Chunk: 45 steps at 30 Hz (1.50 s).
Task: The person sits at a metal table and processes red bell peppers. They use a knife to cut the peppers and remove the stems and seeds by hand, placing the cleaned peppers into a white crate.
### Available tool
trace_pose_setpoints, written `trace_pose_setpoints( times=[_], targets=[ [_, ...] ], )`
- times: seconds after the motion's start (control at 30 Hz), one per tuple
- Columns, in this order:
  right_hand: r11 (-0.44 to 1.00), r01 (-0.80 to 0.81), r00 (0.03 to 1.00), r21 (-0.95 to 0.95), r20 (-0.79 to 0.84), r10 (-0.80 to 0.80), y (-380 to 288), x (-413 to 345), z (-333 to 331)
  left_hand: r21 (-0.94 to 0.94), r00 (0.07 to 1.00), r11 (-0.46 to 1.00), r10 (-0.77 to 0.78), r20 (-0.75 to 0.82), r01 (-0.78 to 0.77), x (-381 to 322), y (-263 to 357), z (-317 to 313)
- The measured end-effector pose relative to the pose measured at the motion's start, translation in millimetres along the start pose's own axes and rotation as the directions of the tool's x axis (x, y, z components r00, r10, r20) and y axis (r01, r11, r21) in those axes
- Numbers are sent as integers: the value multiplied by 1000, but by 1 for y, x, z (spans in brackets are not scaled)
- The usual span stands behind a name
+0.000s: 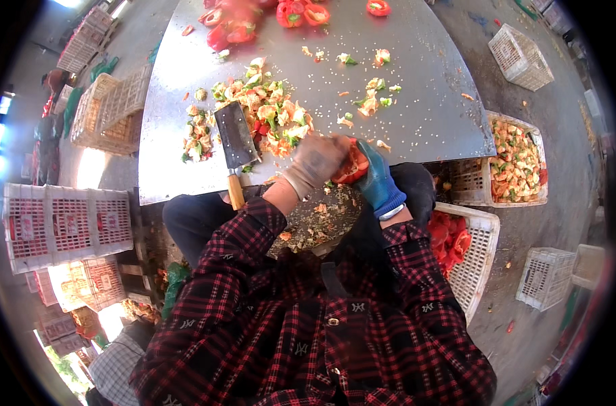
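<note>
My right hand (378,177), in a blue coated glove, holds a cut red bell pepper (352,165) over the near edge of the metal table (419,116). My left hand (315,161), in a pale, stained glove, reaches to the pepper's left side; its fingers are blurred and partly hide the pepper. Left of that hand lies a cleaver (235,137), its blade on the table and its wooden handle past the edge. A pile of pepper cores (267,104) lies beside the blade. Several red bell peppers (293,14), some cut, lie at the far side.
At right stand a crate of pepper cores (518,160) and a crate holding red pepper pieces (473,274). A white plastic crate (67,223) stands at left. Scraps (318,218) lie between my knees. A person in a checked garment (117,360) is at lower left.
</note>
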State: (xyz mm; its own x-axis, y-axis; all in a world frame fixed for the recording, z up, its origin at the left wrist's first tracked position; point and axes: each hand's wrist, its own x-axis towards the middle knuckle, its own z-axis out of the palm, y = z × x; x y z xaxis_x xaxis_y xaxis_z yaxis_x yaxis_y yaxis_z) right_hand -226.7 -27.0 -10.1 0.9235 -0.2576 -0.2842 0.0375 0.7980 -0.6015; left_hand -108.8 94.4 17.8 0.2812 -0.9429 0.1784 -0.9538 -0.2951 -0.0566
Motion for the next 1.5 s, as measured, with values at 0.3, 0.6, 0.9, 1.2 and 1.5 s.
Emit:
trace_pose_setpoints(
  times=[0.3,0.6,0.9,1.2,1.5],
  targets=[
    [923,267,963,-276,31,-269,4,-5,7,-283,968,928,-249,14,243,-12,12,-48],
    [963,138,989,-233,-29,-148,8,12,-9,-235,951,929,-246,187,287,6,19,-25],
    [1000,17,998,-20,68,-15,2,6,4,-158,984,981,-83,160,109,2,8,-60],
    [999,41,999,16,-25,-40,3,4,11,-38,981,999,21,191,-14,15,5,-30],
    [942,231,970,-243,-25,-244,15,9,-14,-471,898,844,-388,-206,257,0,-6,-35]
  ],
)
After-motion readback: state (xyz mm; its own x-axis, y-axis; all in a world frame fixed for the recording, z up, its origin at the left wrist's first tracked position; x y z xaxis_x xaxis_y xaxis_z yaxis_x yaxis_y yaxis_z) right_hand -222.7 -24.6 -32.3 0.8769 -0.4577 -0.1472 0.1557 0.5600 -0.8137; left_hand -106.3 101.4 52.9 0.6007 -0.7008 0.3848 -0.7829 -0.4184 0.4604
